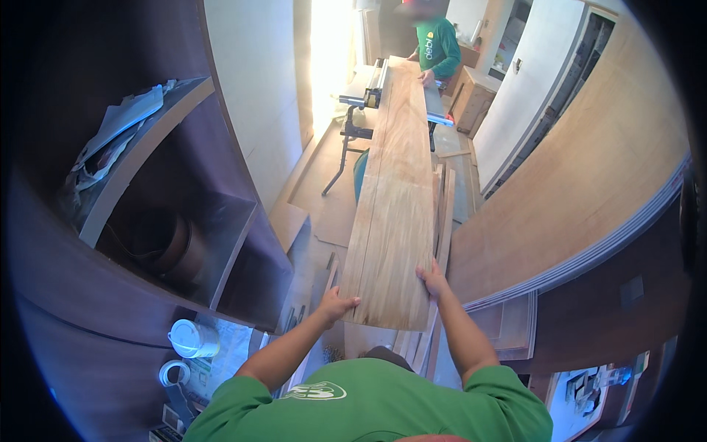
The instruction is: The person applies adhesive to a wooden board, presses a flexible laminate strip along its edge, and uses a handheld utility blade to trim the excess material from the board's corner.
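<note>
A long wooden board (398,221) stretches away from me down the middle of the room. My left hand (337,303) grips its near left edge, thumb on top and fingers hidden beneath. On the opposite edge, slightly farther along, my right hand (433,281) holds the board the same way. At the far end a person in a green shirt (440,46) has both hands on the board. Beneath that far part stands a table saw or work stand (357,133) with metal legs; the board hides much of it.
Dark shelving (243,236) with papers and a round container rises on my left. Large plywood sheets (574,169) lean along the right. Long timber strips (444,206) lie under the board. White buckets (194,339) stand low left. A white door (530,81) and wooden cabinet (475,99) are farther back.
</note>
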{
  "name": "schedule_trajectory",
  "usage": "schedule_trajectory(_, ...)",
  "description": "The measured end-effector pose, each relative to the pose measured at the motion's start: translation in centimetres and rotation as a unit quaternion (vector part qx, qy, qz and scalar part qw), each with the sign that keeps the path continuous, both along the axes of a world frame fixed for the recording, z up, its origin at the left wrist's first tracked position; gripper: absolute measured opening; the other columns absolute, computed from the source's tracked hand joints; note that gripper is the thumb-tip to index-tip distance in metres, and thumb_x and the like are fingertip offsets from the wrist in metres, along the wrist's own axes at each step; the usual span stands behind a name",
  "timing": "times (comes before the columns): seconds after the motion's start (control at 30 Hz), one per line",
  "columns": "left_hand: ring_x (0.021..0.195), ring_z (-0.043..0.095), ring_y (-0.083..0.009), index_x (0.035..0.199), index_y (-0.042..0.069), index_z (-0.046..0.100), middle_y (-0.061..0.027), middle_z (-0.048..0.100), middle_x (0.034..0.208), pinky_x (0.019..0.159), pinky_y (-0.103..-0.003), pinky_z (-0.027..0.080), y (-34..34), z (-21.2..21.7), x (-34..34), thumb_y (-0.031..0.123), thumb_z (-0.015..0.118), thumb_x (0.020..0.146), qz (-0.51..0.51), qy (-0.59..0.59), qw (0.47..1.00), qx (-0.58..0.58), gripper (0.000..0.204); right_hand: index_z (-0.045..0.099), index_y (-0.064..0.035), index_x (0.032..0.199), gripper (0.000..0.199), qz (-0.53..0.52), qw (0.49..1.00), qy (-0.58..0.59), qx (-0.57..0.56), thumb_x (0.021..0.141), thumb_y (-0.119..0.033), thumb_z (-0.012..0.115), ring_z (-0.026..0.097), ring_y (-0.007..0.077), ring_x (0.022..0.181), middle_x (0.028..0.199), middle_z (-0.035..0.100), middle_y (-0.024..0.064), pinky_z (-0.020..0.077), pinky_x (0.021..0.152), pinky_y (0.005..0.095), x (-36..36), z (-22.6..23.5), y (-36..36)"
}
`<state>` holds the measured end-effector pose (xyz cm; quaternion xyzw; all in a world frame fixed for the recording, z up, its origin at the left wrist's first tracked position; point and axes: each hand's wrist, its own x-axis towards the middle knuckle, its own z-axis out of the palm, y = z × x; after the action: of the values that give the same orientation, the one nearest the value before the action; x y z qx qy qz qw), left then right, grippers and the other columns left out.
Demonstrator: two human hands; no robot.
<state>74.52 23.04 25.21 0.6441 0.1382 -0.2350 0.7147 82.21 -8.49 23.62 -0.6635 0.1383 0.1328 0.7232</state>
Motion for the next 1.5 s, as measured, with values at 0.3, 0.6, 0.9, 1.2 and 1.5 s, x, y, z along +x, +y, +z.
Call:
schedule_trajectory(0.3,0.098,0.063,-0.0208,0.121,-0.003,0.050,-0.0134,0.063,0.111,0.088,-0.034,0.050,1.3,-1.3,-10.5,0.015,0.079,0.075,0.021,-0.028,0.999,-0.019,0.057,0.027,-0.0195,0.145,0.060,-0.001,1.000,-0.023,0.003,0.094,-0.012,0.057,0.057,0.0243,0.108,0.124,0.057,0.0113,0.0511,0.086,0.0414,-10.5,-0.6,1.5)
schedule_trajectory(0.6,0.098,0.063,-0.0202,0.123,-0.003,0.048,-0.0139,0.062,0.112,0.088,-0.033,0.051,2.8,-0.2,-18.6,0.011,0.077,0.077,0.031,0.009,0.998,-0.046,0.056,0.034,-0.0098,0.139,0.051,0.002,0.974,0.146,0.173,0.095,-0.018,0.057,0.059,0.0273,0.108,0.123,0.057,0.0140,0.0513,0.091,0.0428,-23.3,1.5,2.8)
schedule_trajectory(0.9,0.099,0.063,-0.0202,0.121,-0.003,0.050,-0.0144,0.063,0.112,0.088,-0.033,0.051,3.4,-0.4,-24.3,0.010,0.076,0.078,0.030,-0.026,0.999,-0.004,0.052,0.045,-0.0008,0.131,0.045,-0.070,0.940,0.118,0.314,0.096,-0.027,0.055,0.059,0.0315,0.111,0.122,0.059,0.0159,0.0508,0.092,0.0486,-37.2,-0.5,5.1)
schedule_trajectory(1.2,0.095,0.064,-0.0201,0.117,-0.002,0.051,-0.0137,0.064,0.108,0.084,-0.033,0.052,4.3,-1.3,-31.6,0.010,0.075,0.078,0.010,-0.024,0.996,-0.080,0.048,0.049,-0.0025,0.122,0.039,-0.073,0.977,0.095,0.175,0.091,-0.023,0.062,0.067,0.0281,0.092,0.109,0.064,0.0146,0.0578,0.072,0.0489,-44.1,0.0,5.8)
schedule_trajectory(1.5,0.095,0.064,-0.0202,0.119,-0.003,0.050,-0.0136,0.063,0.109,0.085,-0.034,0.052,4.6,0.1,-40.4,0.010,0.076,0.078,0.015,-0.033,0.998,-0.058,0.050,0.051,-0.0019,0.120,0.043,-0.036,0.974,0.149,0.164,0.089,-0.027,0.067,0.067,0.0272,0.092,0.105,0.066,0.0144,0.0571,0.078,0.0434,-51.0,-0.4,4.8)
